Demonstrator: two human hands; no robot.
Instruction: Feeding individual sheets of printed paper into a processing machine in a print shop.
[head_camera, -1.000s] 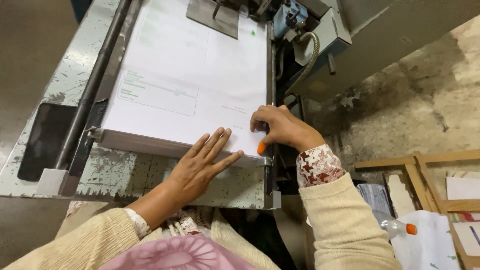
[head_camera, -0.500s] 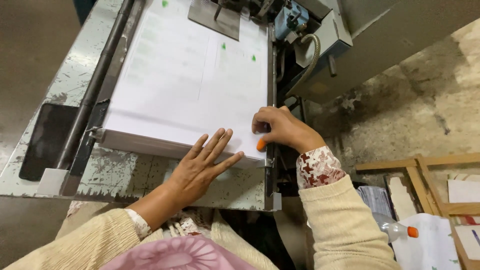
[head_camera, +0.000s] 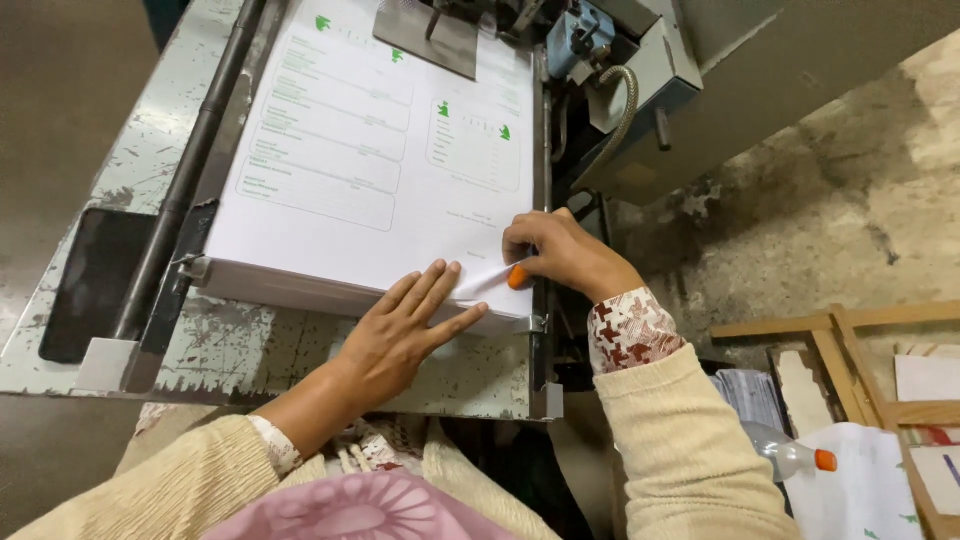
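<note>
The left hand (head_camera: 405, 335) lies flat and open, palm down, fingers spread across the near edge of a thick stack of white printed sheets (head_camera: 370, 170), its fingertips reaching toward the stack's near right corner. The right hand (head_camera: 560, 255) is curled closed at that same corner, pinching the lifted corner of the top sheet (head_camera: 480, 280) between thumb and fingers; the thumbnail there is bright orange. That corner curls up slightly off the pile, just beside the left hand's fingertips. The stack itself (its top sheet printed with faint rounded boxes and small green marks) sits on the worn, paint-chipped metal table (head_camera: 250, 350) of a machine, squared against a dark rail (head_camera: 185, 180) on its left and a metal side guide (head_camera: 541, 200) on its right. At the far end a grey metal plate (head_camera: 425, 35) rests on the paper, with a blue machine part (head_camera: 580, 30) and a ribbed hose (head_camera: 625, 110) beyond the guide. Both sleeves are cream knit over patterned cuffs. To the right, on the rough concrete floor, stand wooden frames (head_camera: 840, 345), and a plastic bottle with an orange cap (head_camera: 795, 458) lies near loose white sheets.
</note>
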